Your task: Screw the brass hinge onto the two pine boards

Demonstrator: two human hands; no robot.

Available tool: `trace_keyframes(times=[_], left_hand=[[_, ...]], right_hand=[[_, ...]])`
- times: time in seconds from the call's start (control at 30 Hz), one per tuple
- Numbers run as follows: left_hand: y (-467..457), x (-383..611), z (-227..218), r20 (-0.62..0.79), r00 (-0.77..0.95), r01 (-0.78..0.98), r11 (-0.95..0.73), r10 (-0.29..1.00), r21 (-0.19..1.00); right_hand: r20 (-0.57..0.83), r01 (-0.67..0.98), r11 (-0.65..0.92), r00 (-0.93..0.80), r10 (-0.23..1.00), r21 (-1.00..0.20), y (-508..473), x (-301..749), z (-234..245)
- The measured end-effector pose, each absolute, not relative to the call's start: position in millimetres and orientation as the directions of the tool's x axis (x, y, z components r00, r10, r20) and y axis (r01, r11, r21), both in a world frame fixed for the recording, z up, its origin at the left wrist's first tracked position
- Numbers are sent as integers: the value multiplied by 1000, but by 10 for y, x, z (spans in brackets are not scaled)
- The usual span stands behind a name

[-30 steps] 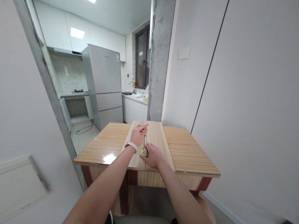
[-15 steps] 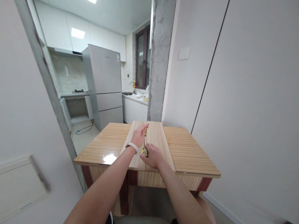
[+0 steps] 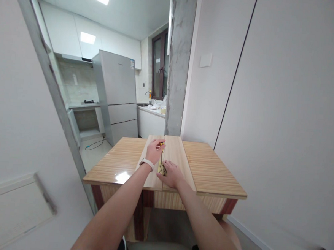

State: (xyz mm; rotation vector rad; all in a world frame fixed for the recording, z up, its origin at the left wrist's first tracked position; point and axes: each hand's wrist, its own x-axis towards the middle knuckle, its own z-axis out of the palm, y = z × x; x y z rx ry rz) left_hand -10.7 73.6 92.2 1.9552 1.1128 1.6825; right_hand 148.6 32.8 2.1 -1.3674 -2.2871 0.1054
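Observation:
My left hand [image 3: 153,151], with a pale watch band on its wrist, has its fingers closed on the yellow-and-black handle of a screwdriver [image 3: 162,143]. The thin dark shaft points down toward a brass-coloured hinge [image 3: 161,168]. The hinge lies across the seam between the left board [image 3: 144,165] and the right board [image 3: 179,152], both pale wood. My right hand [image 3: 172,173] rests on the hinge and the right board, thumb and fingers around the hinge's right side. Its fingers partly cover the hinge, and I cannot make out any screw at the tip.
Both boards lie on a striped wooden table [image 3: 215,170] with dark red legs. Behind it stand a grey pillar [image 3: 179,65] and a silver fridge [image 3: 117,83]. White walls flank the table, and a kitchen counter [image 3: 152,118] with a sink is at the back.
The fingers of my left hand have shifted around the screwdriver handle, and more of its yellow shows. My right hand stays in place on the hinge.

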Motion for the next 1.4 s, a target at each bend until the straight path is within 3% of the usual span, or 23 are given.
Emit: trace_keyframes(times=[0.3, 0.73, 1.17, 1.4], left_hand=[[745, -103, 904, 720, 82, 374, -691, 689, 618], [702, -94, 942, 663, 65, 340, -642, 745, 688], [740, -98, 911, 743, 83, 409, -703, 664, 583], [751, -94, 894, 710, 91, 361, -687, 699, 630]], right_hand=[[339, 817, 484, -380, 861, -314, 336, 1478, 7], [367, 811, 504, -390, 845, -297, 315, 1482, 27], [351, 821, 486, -380, 856, -299, 349, 1482, -12], [363, 819, 492, -381, 851, -296, 328, 1481, -2]])
